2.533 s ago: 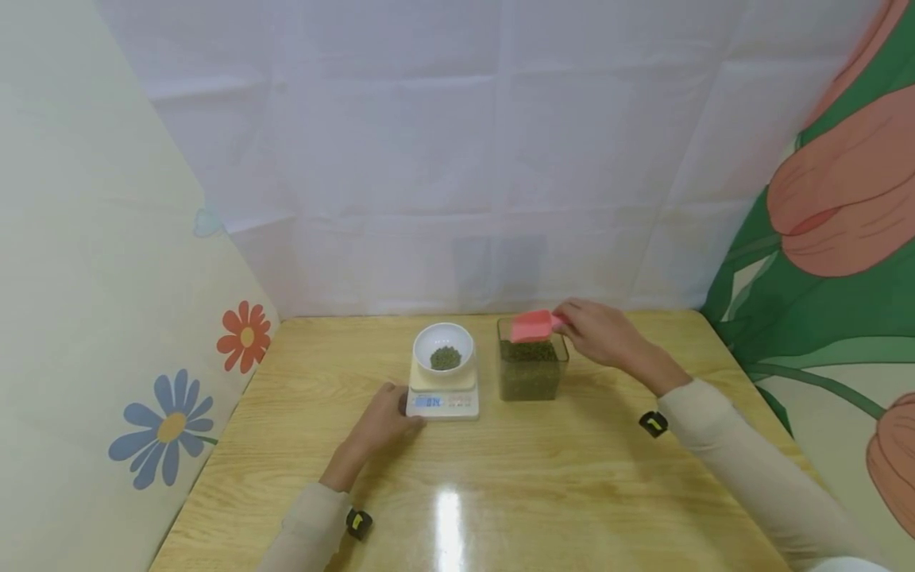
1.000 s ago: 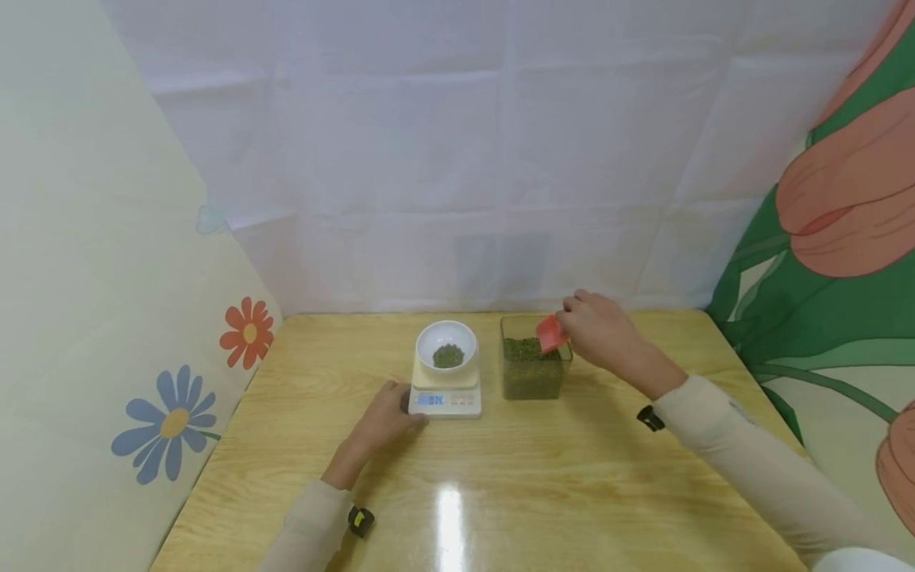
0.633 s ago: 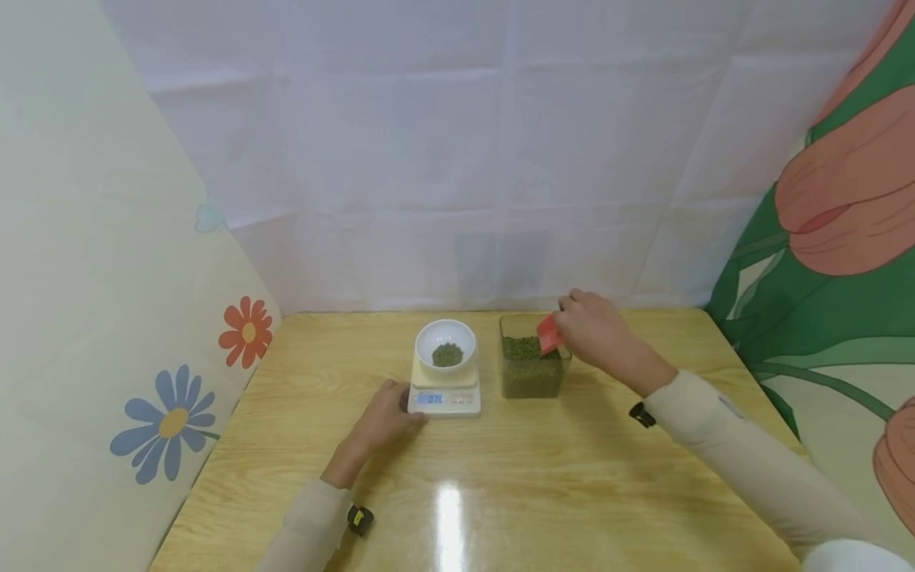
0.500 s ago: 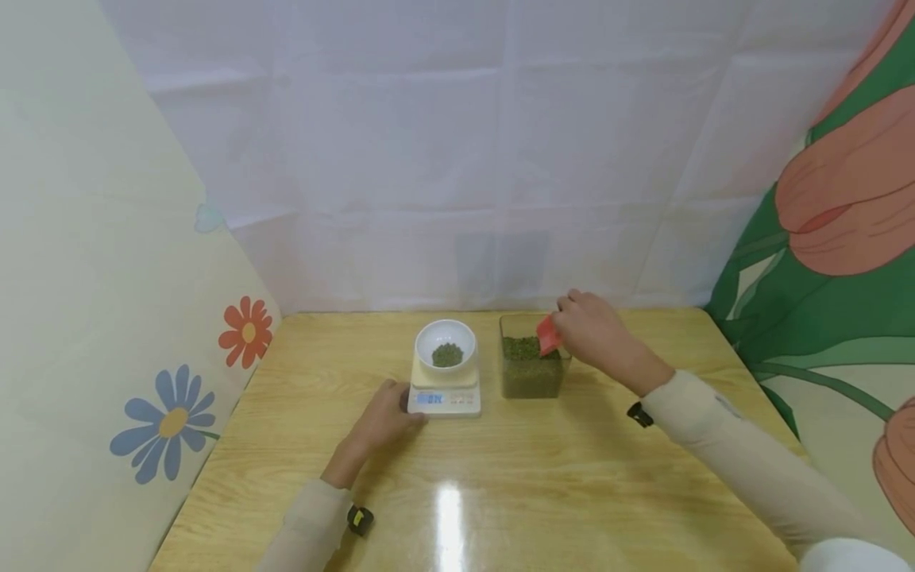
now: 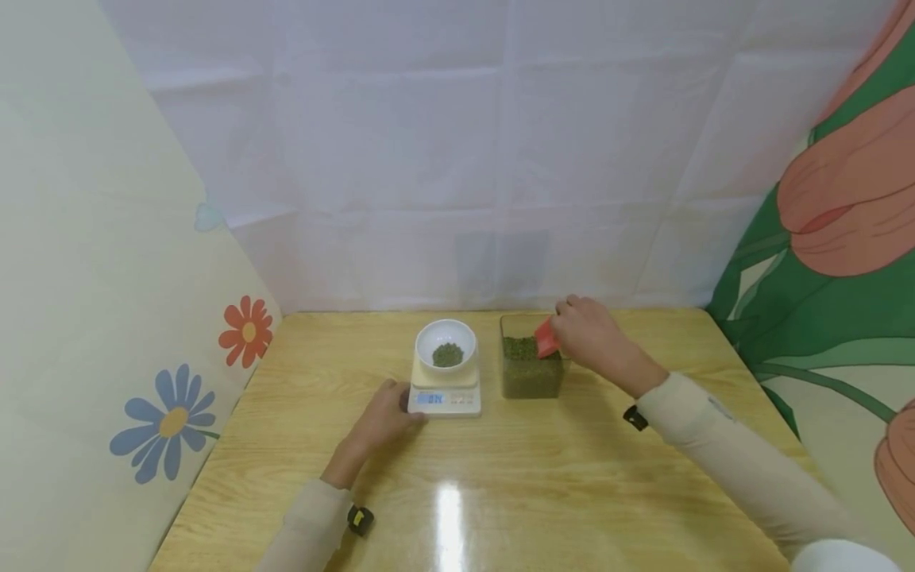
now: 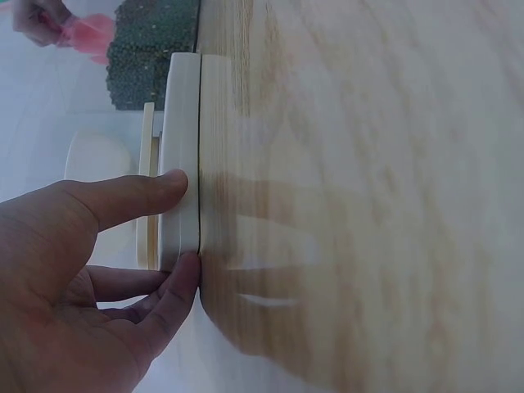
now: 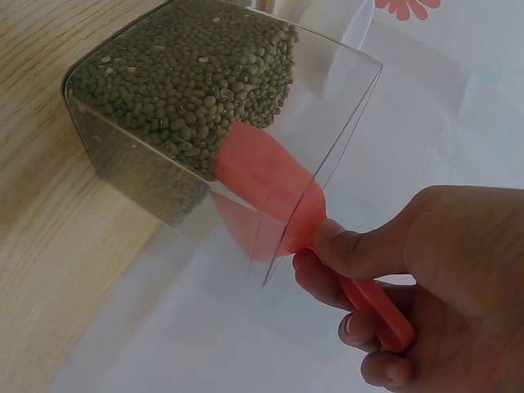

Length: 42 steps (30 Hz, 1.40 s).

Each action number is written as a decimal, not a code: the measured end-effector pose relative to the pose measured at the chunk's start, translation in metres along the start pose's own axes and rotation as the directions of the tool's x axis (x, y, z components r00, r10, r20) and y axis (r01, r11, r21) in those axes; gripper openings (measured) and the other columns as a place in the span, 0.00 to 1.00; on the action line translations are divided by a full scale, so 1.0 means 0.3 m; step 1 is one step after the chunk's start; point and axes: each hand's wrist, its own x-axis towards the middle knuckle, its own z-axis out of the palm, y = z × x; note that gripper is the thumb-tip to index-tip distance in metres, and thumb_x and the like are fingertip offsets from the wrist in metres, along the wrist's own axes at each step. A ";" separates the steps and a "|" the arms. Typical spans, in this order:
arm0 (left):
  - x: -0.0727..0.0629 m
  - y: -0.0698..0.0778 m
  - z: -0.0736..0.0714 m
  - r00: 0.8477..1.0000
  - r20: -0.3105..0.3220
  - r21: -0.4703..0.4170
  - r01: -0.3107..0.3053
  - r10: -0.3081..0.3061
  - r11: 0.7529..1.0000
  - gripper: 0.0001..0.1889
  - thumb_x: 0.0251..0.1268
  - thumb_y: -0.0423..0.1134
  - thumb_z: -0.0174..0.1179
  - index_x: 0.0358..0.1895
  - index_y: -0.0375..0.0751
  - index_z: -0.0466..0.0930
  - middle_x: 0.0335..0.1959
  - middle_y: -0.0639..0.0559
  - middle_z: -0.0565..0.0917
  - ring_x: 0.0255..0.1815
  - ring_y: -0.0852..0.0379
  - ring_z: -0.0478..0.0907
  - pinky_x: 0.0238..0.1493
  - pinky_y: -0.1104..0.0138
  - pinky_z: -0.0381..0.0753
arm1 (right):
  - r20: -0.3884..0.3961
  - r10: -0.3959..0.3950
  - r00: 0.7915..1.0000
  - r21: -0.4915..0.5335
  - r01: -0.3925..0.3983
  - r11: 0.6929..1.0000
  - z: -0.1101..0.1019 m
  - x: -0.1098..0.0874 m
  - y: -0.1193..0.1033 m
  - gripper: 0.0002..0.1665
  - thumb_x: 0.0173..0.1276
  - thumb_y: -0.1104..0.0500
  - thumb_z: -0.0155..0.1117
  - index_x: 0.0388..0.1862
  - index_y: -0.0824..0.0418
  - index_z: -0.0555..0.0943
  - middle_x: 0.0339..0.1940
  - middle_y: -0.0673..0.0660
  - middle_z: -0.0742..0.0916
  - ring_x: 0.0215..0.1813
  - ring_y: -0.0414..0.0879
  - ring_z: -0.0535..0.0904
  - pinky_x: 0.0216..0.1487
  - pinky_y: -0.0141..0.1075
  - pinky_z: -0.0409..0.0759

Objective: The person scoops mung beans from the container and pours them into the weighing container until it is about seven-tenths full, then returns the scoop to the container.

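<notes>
My right hand [image 5: 593,338] grips the handle of a red plastic scoop [image 7: 270,176], thumb along the top and fingers curled underneath. The scoop tilts down inside a clear square container [image 5: 530,385], its front edge at the surface of the green mung beans [image 7: 196,90]. On the left, my left hand [image 5: 382,417] holds the front left corner of a white kitchen scale [image 5: 465,407], thumb on the front edge and fingers at the side. A white bowl [image 5: 427,342] stands on the scale with a small heap of mung beans [image 5: 448,355] in it. The scale's display is lit.
Scale and container stand side by side near the back of the wooden table [image 5: 543,477]. A white cloth [image 5: 386,159] hangs behind them. Flower-patterned panels flank the table on the left and right.
From level above the container, the scoop has tipped down to the beans, and now sits slightly lower. The right forearm has shifted a little left. My left hand keeps its place on the scale.
</notes>
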 end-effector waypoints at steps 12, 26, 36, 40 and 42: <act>-0.001 -0.002 -0.001 1.000 0.002 0.002 -0.009 0.009 1.000 0.24 0.61 0.39 0.77 0.59 0.35 0.86 0.45 0.47 0.78 0.46 0.53 0.73 0.53 0.56 0.82 | -0.023 0.018 1.000 0.031 -0.018 0.999 0.047 0.006 -0.002 0.07 0.59 0.67 0.81 0.32 0.65 0.88 0.30 0.59 0.87 0.33 0.52 0.78 0.38 0.44 0.83; -0.003 0.004 -0.002 1.000 -0.002 -0.003 0.020 -0.020 1.000 0.26 0.61 0.39 0.77 0.61 0.35 0.85 0.46 0.46 0.78 0.45 0.53 0.73 0.55 0.54 0.83 | -0.027 0.021 0.999 0.062 -0.019 0.998 0.075 0.010 -0.012 0.02 0.62 0.68 0.76 0.32 0.65 0.89 0.32 0.60 0.88 0.35 0.54 0.79 0.38 0.45 0.84; -0.005 0.003 -0.001 1.000 -0.006 0.004 -0.001 0.001 1.000 0.26 0.60 0.39 0.78 0.60 0.35 0.86 0.47 0.46 0.79 0.47 0.53 0.73 0.55 0.54 0.83 | -0.029 0.021 0.999 0.130 -0.018 0.991 0.098 0.013 -0.013 0.03 0.61 0.67 0.76 0.32 0.65 0.88 0.31 0.59 0.86 0.35 0.53 0.78 0.37 0.45 0.84; -0.004 0.005 -0.003 1.000 -0.008 0.004 -0.003 0.003 1.000 0.25 0.59 0.39 0.78 0.60 0.35 0.86 0.47 0.45 0.80 0.47 0.52 0.74 0.56 0.53 0.83 | -0.016 0.022 1.000 0.164 -0.019 0.986 0.105 0.016 -0.013 0.03 0.62 0.68 0.75 0.30 0.63 0.87 0.30 0.57 0.85 0.34 0.53 0.78 0.38 0.45 0.84; -0.003 0.007 -0.003 1.000 -0.004 0.005 0.001 -0.001 1.000 0.26 0.60 0.39 0.78 0.60 0.34 0.85 0.47 0.45 0.80 0.47 0.52 0.74 0.55 0.53 0.83 | -0.008 0.020 1.000 0.171 -0.019 0.985 0.107 0.016 -0.013 0.03 0.62 0.69 0.74 0.31 0.63 0.88 0.30 0.57 0.85 0.35 0.53 0.79 0.40 0.45 0.84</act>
